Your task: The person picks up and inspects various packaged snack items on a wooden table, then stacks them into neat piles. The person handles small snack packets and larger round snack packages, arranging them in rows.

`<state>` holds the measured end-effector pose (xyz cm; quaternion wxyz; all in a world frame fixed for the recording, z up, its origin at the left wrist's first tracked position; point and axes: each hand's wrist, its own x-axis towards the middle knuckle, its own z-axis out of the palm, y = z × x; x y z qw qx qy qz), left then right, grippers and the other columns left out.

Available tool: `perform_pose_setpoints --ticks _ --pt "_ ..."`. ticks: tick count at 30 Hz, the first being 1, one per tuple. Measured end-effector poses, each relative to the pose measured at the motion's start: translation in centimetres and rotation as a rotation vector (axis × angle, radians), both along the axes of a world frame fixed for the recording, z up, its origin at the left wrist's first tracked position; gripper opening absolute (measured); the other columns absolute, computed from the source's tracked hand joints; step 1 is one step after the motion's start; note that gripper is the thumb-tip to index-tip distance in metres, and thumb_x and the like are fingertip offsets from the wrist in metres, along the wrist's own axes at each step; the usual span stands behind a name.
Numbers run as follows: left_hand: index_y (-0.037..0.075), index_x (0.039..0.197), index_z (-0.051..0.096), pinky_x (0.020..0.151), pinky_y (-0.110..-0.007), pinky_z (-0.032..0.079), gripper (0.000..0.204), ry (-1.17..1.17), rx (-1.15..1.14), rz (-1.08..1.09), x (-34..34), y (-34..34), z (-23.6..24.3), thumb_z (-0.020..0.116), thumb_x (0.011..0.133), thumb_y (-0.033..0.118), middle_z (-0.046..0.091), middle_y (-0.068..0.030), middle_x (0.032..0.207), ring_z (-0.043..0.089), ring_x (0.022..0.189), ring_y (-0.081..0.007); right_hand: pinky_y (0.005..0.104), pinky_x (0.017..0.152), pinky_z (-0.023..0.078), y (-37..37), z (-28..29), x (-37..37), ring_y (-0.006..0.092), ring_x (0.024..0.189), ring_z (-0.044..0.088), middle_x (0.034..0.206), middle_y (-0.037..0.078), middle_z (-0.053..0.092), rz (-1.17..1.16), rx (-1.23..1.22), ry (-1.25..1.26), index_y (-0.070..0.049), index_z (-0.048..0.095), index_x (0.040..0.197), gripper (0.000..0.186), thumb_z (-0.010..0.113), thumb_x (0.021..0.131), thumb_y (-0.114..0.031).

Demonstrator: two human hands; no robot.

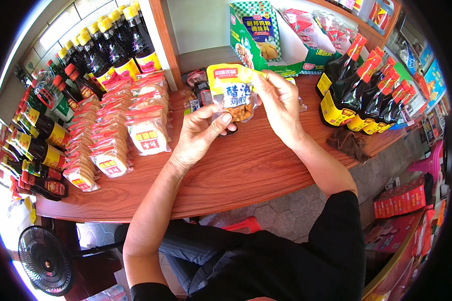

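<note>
- left hand (197, 134): thumb and fingers pinching the lower edge of the yellow-topped snack packet (231, 94)
- right hand (282, 104): gripping its upper right corner
- packet held above the wooden table (231, 173)

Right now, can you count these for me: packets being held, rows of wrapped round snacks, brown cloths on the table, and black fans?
Held packet: 1
Snack rows: 3
Brown cloth: 1
Black fan: 1
Total: 6
</note>
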<state>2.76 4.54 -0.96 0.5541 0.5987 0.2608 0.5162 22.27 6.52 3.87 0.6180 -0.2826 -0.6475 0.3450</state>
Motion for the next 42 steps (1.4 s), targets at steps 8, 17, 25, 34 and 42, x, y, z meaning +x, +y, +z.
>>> perform_pose_setpoints --ticks 8,17,25,34,42 --pt "0.005 0.118 0.067 0.074 -0.025 0.056 0.022 -0.084 -0.083 0.033 0.1 0.2 0.0 0.064 0.098 0.016 0.072 -0.0069 0.098 0.07 0.087 -0.0128 0.0197 0.06 0.044 0.2 -0.9 -1.0 0.0031 0.071 0.057 0.082 0.0 0.062 0.029 0.083 -0.016 0.0 0.063 0.099 0.011 0.065 0.096 -0.01" --pt "0.006 0.12 0.066 0.075 -0.027 0.057 0.024 -0.07 -0.037 0.063 0.1 0.2 -0.3 0.064 0.098 0.015 0.072 -0.0073 0.098 0.07 0.086 -0.0139 0.0208 0.062 0.042 0.1 -0.8 -0.6 0.0041 0.07 0.047 0.084 -0.001 0.053 -0.038 0.225 -0.074 0.0 0.055 0.09 0.014 0.058 0.1 -0.008" --pt "0.005 0.122 0.064 0.085 -0.028 0.054 0.025 -0.189 -0.015 0.063 0.3 0.2 0.7 0.062 0.098 0.01 0.069 -0.004 0.11 0.064 0.099 -0.0097 0.0202 0.065 0.043 0.4 -1.2 -0.6 0.0019 0.076 0.049 0.086 -0.003 0.053 0.041 0.043 0.013 -0.002 0.055 0.092 0.011 0.056 0.102 -0.007" --pt "0.004 0.114 0.068 0.079 -0.025 0.05 0.019 -0.259 0.079 0.157 -0.4 0.1 1.3 0.064 0.098 0.014 0.07 -0.0023 0.106 0.061 0.092 -0.0056 0.0235 0.06 0.042 -0.2 -1.6 -1.5 0.0097 0.071 0.053 0.081 0.006 0.054 -0.095 0.314 -0.18 0.001 0.054 0.089 0.011 0.06 0.097 -0.005" --pt "0.003 0.111 0.069 0.081 -0.025 0.052 0.019 -0.266 0.094 0.113 -0.6 0.0 1.1 0.064 0.099 0.017 0.071 -0.003 0.104 0.063 0.092 -0.0068 0.0217 0.062 0.041 0.3 -1.9 -1.6 0.0037 0.073 0.048 0.081 -0.002 0.052 0.032 0.09 -0.119 -0.001 0.054 0.093 0.013 0.055 0.102 -0.01"
